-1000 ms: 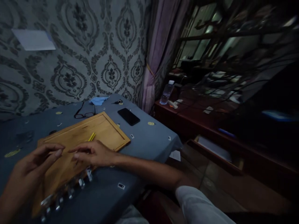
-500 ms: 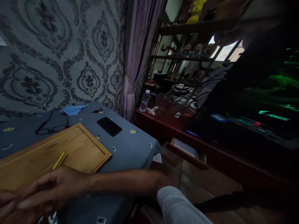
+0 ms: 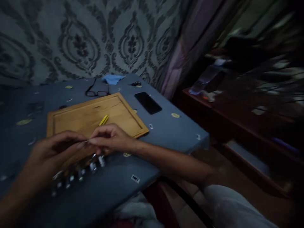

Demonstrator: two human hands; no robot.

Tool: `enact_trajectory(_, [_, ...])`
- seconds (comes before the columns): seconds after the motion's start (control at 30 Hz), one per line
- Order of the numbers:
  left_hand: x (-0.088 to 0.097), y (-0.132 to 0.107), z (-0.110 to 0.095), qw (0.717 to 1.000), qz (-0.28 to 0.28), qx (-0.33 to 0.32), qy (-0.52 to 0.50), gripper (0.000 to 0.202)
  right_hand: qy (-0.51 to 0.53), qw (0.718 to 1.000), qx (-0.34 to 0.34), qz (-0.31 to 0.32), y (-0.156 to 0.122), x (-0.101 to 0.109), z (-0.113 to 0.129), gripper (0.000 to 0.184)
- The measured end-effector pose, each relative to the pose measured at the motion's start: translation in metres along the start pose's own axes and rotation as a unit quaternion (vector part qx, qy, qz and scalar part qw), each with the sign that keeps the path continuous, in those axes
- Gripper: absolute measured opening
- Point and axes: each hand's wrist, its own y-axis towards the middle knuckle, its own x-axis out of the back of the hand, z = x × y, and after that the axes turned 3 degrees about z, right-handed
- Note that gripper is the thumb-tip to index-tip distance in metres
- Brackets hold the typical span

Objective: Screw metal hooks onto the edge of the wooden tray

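Observation:
My left hand and my right hand meet over the near edge of a wooden board. Fingertips of both are pinched together around something small and thin, too blurred to name. Just beyond my right hand, a yellow pen-like object lies on the board. Below the hands, several small shiny metal pieces stand in a row along the near side of the board; motion blur hides their kind.
The blue tablecloth carries a black phone, glasses, a blue cloth and keys. Right of it, a clear bottle stands on a reddish desk with an open drawer.
The view has swung left and down, so the board, table things and both hands sit further right and higher. My left hand and the row of metal pieces now show more fully.

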Motion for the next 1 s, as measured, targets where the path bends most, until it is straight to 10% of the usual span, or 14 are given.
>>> enact_trajectory(0.67, [-0.002,0.000,-0.011,0.999,0.013,-0.044,-0.016,0.031,-0.056,0.997,0.039,-0.020,-0.002,0.002,0.005,0.022])
enact_trajectory(1.0, [-0.004,0.015,-0.002,0.972,0.230,-0.024,0.045,0.015,-0.342,0.926,0.094,-0.127,-0.001,0.015,-0.004,0.013])
